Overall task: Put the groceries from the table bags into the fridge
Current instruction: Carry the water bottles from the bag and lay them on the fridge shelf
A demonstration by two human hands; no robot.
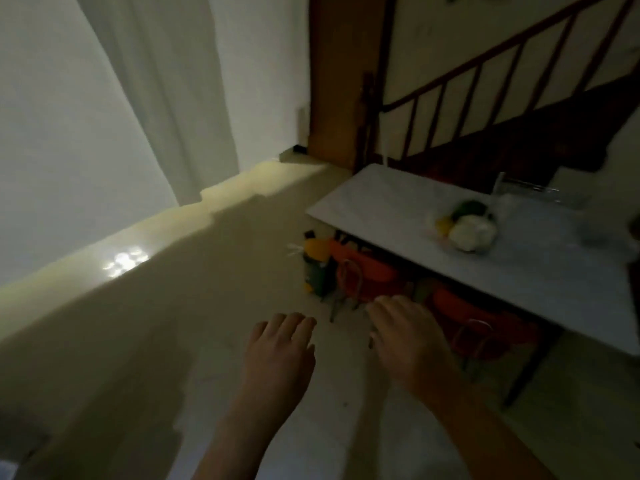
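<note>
- L hand [278, 355] + R hand [403, 336]: both empty, palms down, fingers loosely spread, held out in front over the floor. Nothing gripped.
- Table [381, 199] is ahead-right, white top; hands near its front edge but not over it.
- Clear plastic bag of produce [464, 225] sits on the tabletop, well apart from both hands. Contents blurry: smth pale/white (cauliflower?), smth green, smth yellow. Can't ID for sure.
- A clear container [530, 192] at the table's far edge, blurred, contents n/a.
- Under the table: orange chairs [367, 271]; beside them on the floor a yellow/green bag [315, 268], unclear what's in it.
- Fridge not in view.
- Progress, my read: at least one bag left to unload, nothing in hand → a fetch leg, w/ reach for the table bag as likely next step. How much is already in the fridge: can't tell.
</note>
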